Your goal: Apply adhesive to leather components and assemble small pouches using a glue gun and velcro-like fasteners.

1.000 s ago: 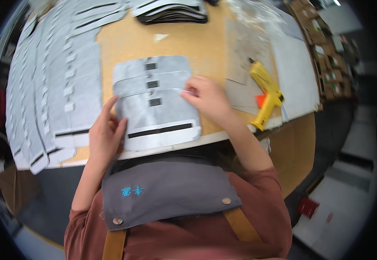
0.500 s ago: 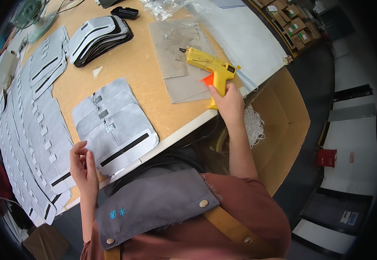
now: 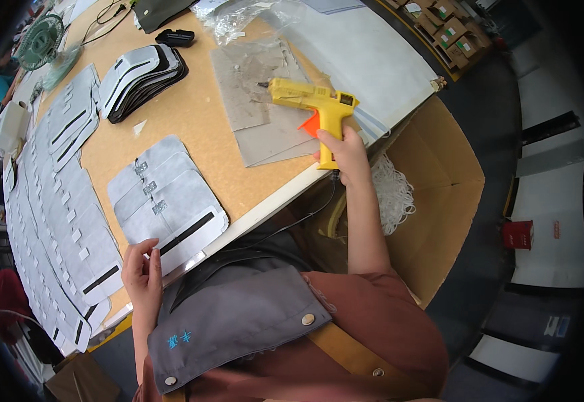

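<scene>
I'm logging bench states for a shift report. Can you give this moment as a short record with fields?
Right hand: right hand grips the handle of the yellow glue gun, nozzle over the grey sheet.
Left hand: left hand at the near table edge, touching the stack of grey fabric pieces.
Table: tan worktop with rows of grey pieces along its left.
Beside table: open cardboard box holding white cord.

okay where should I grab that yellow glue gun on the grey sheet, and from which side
Grip the glue gun by its handle, coming from the table's near edge, as the right hand does now. The handle points toward that edge, the orange trigger sits beside it within finger reach, and the nozzle aims away over the grey sheet.
</scene>
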{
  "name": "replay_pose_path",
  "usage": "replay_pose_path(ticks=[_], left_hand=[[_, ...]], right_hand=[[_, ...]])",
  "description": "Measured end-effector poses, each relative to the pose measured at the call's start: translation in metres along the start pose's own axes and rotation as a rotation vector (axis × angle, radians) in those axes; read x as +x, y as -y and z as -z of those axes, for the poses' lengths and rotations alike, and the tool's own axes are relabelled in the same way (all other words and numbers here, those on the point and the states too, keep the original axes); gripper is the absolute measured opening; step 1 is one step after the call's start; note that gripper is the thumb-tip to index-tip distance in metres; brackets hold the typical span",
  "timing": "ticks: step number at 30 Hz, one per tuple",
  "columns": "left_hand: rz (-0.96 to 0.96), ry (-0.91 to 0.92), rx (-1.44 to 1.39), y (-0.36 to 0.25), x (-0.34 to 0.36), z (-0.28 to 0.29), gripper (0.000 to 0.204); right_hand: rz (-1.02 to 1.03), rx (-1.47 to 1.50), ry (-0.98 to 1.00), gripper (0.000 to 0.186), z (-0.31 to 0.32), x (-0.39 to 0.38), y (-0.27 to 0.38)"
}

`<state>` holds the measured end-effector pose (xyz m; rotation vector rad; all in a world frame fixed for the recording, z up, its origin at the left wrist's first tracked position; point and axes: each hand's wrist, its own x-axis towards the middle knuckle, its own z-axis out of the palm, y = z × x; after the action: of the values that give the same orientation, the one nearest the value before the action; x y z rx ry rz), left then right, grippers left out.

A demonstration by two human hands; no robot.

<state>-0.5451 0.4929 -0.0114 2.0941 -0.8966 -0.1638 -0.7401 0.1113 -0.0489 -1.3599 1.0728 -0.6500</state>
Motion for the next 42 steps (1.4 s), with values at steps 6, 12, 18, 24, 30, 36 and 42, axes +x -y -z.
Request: replay_pose_path(ticks=[6, 12, 18, 24, 30, 36, 42], left_hand=[[-0.012, 0.034, 0.036, -0.004, 0.001, -0.004, 0.008], [-0.384, 0.134, 0.319, -0.018, 0.032, -0.016, 0.025], [-0.501, 0.419, 0.592, -0.054, 0.116, -0.074, 0.050], [-0.586, 0.411, 0.601, -0.042, 0.169, -0.141, 0.052], [-0.575, 0.434, 0.633, -0.074, 0.166, -0.167, 0.052], [-0.523, 0.372, 0.603, -0.086, 0.156, -0.192, 0.050], [-0.434, 0.378, 0.464, -0.104, 0.137, -0.170, 0.053]], right_hand=[[0.232, 0.520, 0.087, 0.033, 0.033, -0.003, -0.014], [0.569, 1.064, 0.343, 0.032, 0.099, -0.026, 0.056], [0.782, 1.204, 0.325, 0.041, 0.151, -0.069, 0.103], [0.962, 1.024, 0.207, 0.050, 0.189, -0.100, 0.107], [1.053, 0.969, 0.189, 0.051, 0.209, -0.107, 0.093], [1.046, 1.004, 0.402, 0.054, 0.198, -0.089, 0.098], [1.083, 1.008, 0.382, 0.056, 0.192, -0.096, 0.150]])
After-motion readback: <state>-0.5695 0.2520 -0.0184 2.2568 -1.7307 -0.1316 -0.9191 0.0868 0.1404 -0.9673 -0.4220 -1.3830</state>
